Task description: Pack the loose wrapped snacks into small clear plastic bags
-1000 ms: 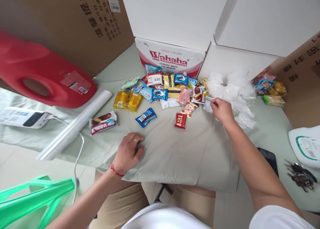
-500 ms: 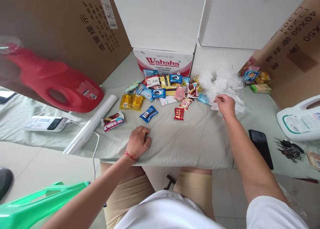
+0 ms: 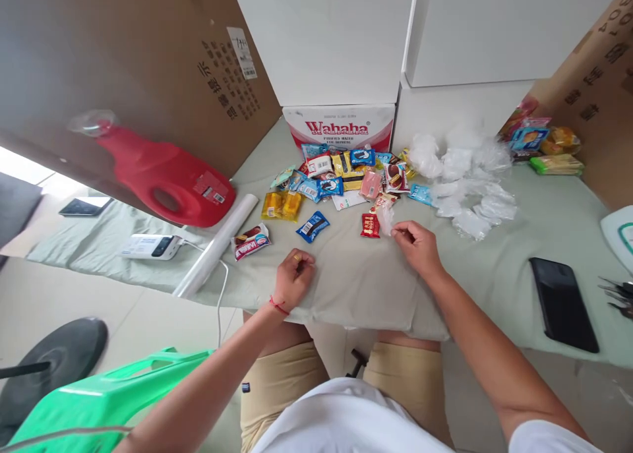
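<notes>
My right hand (image 3: 419,247) pinches a small clear plastic bag (image 3: 386,219) between thumb and fingertips, over the table beside a red snack packet (image 3: 370,225). My left hand (image 3: 295,276) rests near the table's front edge, its fingers curled in with nothing seen in them. Just beyond it lies a blue snack packet (image 3: 313,227), and to its left a cookie packet (image 3: 251,241). Behind these is a pile of mixed wrapped snacks (image 3: 351,173), with a yellow packet (image 3: 281,206) at its left. Crumpled clear plastic bags (image 3: 469,182) lie loosely heaped to the right of the pile.
A Wahaha carton (image 3: 343,128) backs the pile. On the left are a red jug (image 3: 168,179), a clear plastic roll (image 3: 217,245) and a white power bank (image 3: 151,246) with its cable. A black phone (image 3: 564,304) and more snacks (image 3: 548,146) are at right.
My right hand has come away from the heap of clear bags, leftward and nearer, with one bag in its fingers. My left hand's fingers have curled in more. The view has shifted left.
</notes>
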A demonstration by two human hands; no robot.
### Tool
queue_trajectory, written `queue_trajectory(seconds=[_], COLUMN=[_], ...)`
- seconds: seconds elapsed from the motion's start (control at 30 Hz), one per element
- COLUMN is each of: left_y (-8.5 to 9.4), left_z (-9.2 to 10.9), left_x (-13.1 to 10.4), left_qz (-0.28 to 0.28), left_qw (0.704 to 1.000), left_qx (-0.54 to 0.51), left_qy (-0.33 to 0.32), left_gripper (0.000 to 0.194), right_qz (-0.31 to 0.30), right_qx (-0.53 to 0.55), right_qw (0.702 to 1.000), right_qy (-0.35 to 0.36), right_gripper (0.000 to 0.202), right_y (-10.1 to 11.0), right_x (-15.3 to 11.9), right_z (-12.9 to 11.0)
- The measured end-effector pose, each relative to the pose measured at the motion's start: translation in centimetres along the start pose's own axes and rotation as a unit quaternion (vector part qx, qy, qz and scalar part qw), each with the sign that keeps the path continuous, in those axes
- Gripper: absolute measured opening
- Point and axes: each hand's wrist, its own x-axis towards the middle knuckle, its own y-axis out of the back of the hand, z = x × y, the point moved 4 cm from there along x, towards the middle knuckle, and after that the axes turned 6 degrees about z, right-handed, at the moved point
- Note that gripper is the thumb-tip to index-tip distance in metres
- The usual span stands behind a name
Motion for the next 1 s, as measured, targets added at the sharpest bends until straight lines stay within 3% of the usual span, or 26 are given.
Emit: queue_trajectory(seconds=[0.1, 0.23, 0.3, 0.37, 0.47, 0.57, 0.63, 0.7, 0.8, 0.87, 0.93, 1.0], left_y=[-1.6, -7.7, -10.3, -11.8, -12.0, -11.0, -10.6, -10.6, -10.6, -10.7, -10.7, -10.7], left_z=[2.4, 5.4, 5.7, 5.1, 4.0, 3.6, 3.7, 3.8, 4.0, 4.1, 4.3, 4.7], left_x=[0.3, 1.7, 2.4, 2.7, 2.7, 2.4, 2.3, 2.3, 2.4, 2.3, 2.2, 2.0], left_qz=[0.045, -0.037, -0.054, -0.050, -0.024, -0.016, -0.022, -0.036, -0.038, -0.030, -0.030, -0.044], left_qw=[0.988, 0.951, 0.931, 0.907, 0.875, 0.843, 0.812, 0.783, 0.764, 0.777, 0.802, 0.822], left_qx=[-0.130, -0.263, -0.307, -0.357, -0.431, -0.497, -0.537, -0.569, -0.590, -0.581, -0.559, -0.541], left_qy=[0.065, 0.156, 0.192, 0.220, 0.217, 0.205, 0.227, 0.251, 0.258, 0.241, 0.207, 0.174], left_gripper=[0.012, 0.033, 0.037, 0.037, 0.038, 0.042, 0.045, 0.045, 0.043, 0.042, 0.042, 0.042], right_qz=[-0.025, -0.081, -0.108, -0.104, -0.058, -0.050, -0.055, -0.066, -0.036, 0.009, 0.005, -0.064], right_qx=[-0.068, -0.109, -0.094, -0.053, 0.083, 0.241, 0.296, 0.304, 0.232, 0.127, 0.007, -0.075], right_qw=[0.996, 0.985, 0.983, 0.991, 0.991, 0.937, 0.908, 0.905, 0.954, 0.991, 0.993, 0.968], right_qy=[0.057, 0.110, 0.111, 0.065, -0.091, -0.247, -0.291, -0.289, -0.190, -0.044, 0.115, 0.231], right_gripper=[0.024, 0.023, 0.022, 0.019, 0.019, 0.020, 0.018, 0.015, 0.012, 0.033, 0.052, 0.044], right_y=[-1.3, -2.0, -2.2, -2.0, -1.5, -1.7, -2.0, -2.1, -1.3, -0.4, -0.3, -1.1], right_x=[-1.1, -1.7, -1.9, -1.8, -1.4, -1.2, -1.1, -1.2, -1.2, -1.2, -1.6, -2.0], right_z=[-0.2, -0.4, -0.4, -0.1, 1.2, 2.5, 2.8, 2.9, 2.2, 0.9, -0.7, -1.6])
